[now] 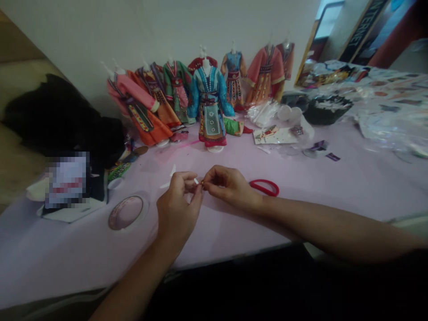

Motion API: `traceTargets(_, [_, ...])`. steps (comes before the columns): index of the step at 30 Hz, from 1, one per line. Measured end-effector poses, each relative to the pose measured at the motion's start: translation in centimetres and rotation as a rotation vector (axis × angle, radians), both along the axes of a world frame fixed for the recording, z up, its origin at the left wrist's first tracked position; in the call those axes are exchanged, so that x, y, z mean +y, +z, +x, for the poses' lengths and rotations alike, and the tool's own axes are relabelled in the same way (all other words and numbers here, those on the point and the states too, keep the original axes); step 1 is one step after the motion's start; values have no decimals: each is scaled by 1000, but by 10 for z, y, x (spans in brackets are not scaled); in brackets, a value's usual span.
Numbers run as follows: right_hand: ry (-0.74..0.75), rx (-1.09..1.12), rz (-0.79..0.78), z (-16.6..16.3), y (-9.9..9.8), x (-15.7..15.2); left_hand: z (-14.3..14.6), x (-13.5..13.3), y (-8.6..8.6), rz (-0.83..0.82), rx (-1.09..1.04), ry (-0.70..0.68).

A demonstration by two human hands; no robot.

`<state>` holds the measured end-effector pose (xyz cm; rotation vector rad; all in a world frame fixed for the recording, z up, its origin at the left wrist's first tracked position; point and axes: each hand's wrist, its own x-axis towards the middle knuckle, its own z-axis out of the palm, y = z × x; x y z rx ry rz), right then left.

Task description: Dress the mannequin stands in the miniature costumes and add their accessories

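A small piece [202,183] is held near the centre of the frame, pinched between the fingertips of the left hand [179,203] and the right hand [230,187], just above the table [310,183]. The left hand is curled, with thumb and fingers closed on the piece from its left; by the right hand it is gripped from the other side between thumb and forefinger, the remaining fingers being bent inward. The piece is mostly covered by the fingertips, so its shape cannot be told. A white sliver [196,181] is seen at the left fingertips. White scraps [166,184] are scattered just left of the left hand, and a tape roll [113,220] is laid farther toward the lower left. At right of centre, a red loop [274,191] is partly hidden by the right wrist. Beyond the hands, at upper centre, a blue-robed doll [211,117] is stood in front of a row of others against the wall [187,22]. Right of it are placed a green packet [233,126], a card [276,136] and a black bowl [326,115]. The left side is filled by a black bag [63,120], and the right by clear plastic [394,129].
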<state>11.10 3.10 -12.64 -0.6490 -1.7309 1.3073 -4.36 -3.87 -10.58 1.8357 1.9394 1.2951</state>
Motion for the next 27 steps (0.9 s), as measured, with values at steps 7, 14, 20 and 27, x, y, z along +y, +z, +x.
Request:
traceTargets(7, [-7,-16,-4,0,0,0,1,-1,2,5,22,-8])
traceTargets(14, [-28,-62,6,0,0,0,2,-1,3,5,4,-17])
traceTargets(20, [-24,-22,-2,0,-1,0,2,0,2,-48,-109,-26])
traceTargets(27, [-6,34,-60,-2,-2,1,1,6,8,-68,-316,-43])
